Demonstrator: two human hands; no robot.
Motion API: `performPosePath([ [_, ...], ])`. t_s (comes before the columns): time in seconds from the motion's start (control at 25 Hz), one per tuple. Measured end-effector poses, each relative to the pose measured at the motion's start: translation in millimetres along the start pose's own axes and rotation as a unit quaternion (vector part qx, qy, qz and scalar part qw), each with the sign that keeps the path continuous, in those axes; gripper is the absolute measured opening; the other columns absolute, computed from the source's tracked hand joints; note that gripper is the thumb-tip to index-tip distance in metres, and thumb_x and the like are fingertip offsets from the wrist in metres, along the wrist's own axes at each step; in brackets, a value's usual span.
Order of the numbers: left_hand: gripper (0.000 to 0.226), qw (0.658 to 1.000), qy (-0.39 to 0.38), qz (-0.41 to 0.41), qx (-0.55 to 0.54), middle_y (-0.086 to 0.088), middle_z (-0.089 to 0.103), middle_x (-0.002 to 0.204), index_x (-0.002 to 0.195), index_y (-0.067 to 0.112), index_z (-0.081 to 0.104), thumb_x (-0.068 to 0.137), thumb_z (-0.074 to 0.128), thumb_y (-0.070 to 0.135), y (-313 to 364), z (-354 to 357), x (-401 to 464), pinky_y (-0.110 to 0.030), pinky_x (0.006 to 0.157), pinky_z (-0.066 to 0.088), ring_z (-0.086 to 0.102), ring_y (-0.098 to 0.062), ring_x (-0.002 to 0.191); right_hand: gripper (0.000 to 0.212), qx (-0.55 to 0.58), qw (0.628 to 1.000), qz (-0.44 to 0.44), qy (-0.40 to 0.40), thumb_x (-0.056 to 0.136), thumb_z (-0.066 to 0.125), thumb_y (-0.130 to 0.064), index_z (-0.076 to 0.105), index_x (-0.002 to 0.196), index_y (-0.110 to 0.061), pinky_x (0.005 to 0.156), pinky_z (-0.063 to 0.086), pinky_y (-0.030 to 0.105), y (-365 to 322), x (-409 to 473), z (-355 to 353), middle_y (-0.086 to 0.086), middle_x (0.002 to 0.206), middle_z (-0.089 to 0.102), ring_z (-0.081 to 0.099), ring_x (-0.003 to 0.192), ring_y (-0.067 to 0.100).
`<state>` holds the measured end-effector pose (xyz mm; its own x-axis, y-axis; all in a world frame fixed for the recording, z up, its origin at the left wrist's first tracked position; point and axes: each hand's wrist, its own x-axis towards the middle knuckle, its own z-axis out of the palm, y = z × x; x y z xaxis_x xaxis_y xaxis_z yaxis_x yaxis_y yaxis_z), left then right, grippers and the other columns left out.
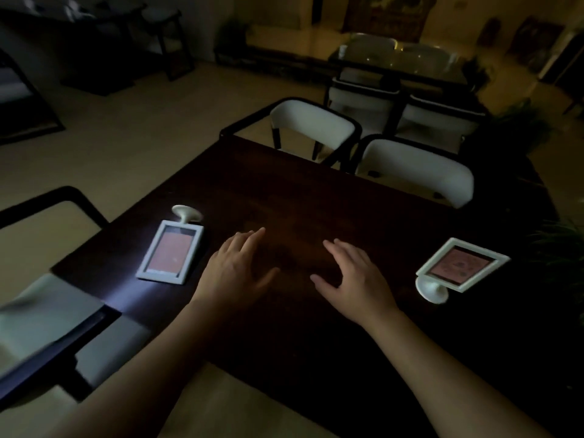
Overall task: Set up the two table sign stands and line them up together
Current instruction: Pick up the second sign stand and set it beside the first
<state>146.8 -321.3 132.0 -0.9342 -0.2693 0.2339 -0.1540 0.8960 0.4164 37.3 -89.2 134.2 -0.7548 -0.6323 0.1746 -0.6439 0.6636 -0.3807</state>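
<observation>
Hovering empty, fingers spread: left hand point(235, 273), right hand point(354, 276) | stands flat on table point(316, 191): left stand point(170, 252), right stand point(458, 265) | likely light, rigid; lift by frame edge.

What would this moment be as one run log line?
left hand: open, empty | right hand: open, empty | left white-framed sign stand: lying flat | right white-framed sign stand: lying flat | dark wooden table

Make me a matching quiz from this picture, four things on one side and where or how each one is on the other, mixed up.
1. left sign stand
2. right sign stand
3. left hand
4. white chairs

A. lying flat, base toward the person
B. at the table's far edge
C. lying flat, base pointing away
D. open, between the two stands

Pairs: 1-C, 2-A, 3-D, 4-B
</observation>
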Motion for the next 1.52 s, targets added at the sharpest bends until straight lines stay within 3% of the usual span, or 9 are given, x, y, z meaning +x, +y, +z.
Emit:
performPosePath([
  [0.32,0.069,0.999,0.05,0.0,-0.003,-0.001,0.056,0.135,0.143,0.026,0.042,0.083,0.06,0.054,-159.4,-98.5,-40.9,-0.041,0.094,0.048,0.051,-0.024,0.122,0.061,-0.006,0.998,-0.051,0.042,0.087,0.072,-0.034,0.047,0.143,-0.025,0.101,0.048,0.031,-167.7,45.1,71.1,0.0,0.144,0.053,0.048,0.133,0.016],
  [0.52,0.065,0.999,0.037,-0.02,0.019,-0.008,0.059,0.132,0.141,0.022,0.045,0.084,0.071,0.039,-225.7,-130.1,-56.0,-0.039,0.089,0.047,0.055,-0.028,0.117,0.06,-0.016,0.997,-0.067,0.032,0.086,0.074,-0.026,0.051,0.141,-0.021,0.1,0.048,0.031,-220.9,64.8,108.1,0.003,0.141,0.057,0.051,0.131,0.019],
  [0.84,0.061,0.995,-0.022,-0.089,0.032,-0.01,0.056,0.137,0.142,0.017,0.048,0.087,0.068,0.035,-285.5,-108.3,-46.3,-0.039,0.095,0.044,0.051,-0.029,0.124,0.057,-0.047,0.992,-0.112,-0.033,0.087,0.073,-0.021,0.053,0.14,-0.018,0.098,0.052,0.038,-216.2,114.2,156.4,0.005,0.139,0.058,0.053,0.128,0.023],
  [1.08,0.056,0.988,-0.064,-0.116,0.084,-0.006,0.056,0.136,0.142,0.022,0.048,0.089,0.063,0.031,-319.8,-78.8,-18.3,-0.043,0.091,0.048,0.051,-0.029,0.124,0.052,-0.069,0.983,-0.139,-0.096,0.088,0.072,-0.021,0.054,0.137,-0.018,0.095,0.052,0.038,-193.4,159.1,197.1,0.004,0.136,0.058,0.054,0.125,0.023],
  [1.4,0.052,0.987,-0.095,0.014,0.128,-0.01,0.066,0.116,0.126,0.016,0.061,0.076,0.074,0.009,-357.5,-40.0,21.8,-0.044,0.081,0.053,0.062,-0.033,0.106,0.039,-0.136,0.96,-0.183,-0.16,0.089,0.066,-0.015,0.056,0.126,-0.015,0.087,0.051,0.038,-182.7,194.4,236.2,0.006,0.124,0.058,0.056,0.109,0.025],
  [1.52,0.044,0.986,-0.102,0.069,0.111,-0.008,0.064,0.12,0.127,0.016,0.06,0.084,0.066,0.009,-369.1,-27.8,35.6,-0.044,0.084,0.054,0.059,-0.031,0.111,0.035,-0.162,0.955,-0.187,-0.163,0.091,0.061,-0.011,0.056,0.125,-0.013,0.085,0.05,0.039,-186.3,200.2,247.8,0.008,0.121,0.056,0.054,0.106,0.026],
])
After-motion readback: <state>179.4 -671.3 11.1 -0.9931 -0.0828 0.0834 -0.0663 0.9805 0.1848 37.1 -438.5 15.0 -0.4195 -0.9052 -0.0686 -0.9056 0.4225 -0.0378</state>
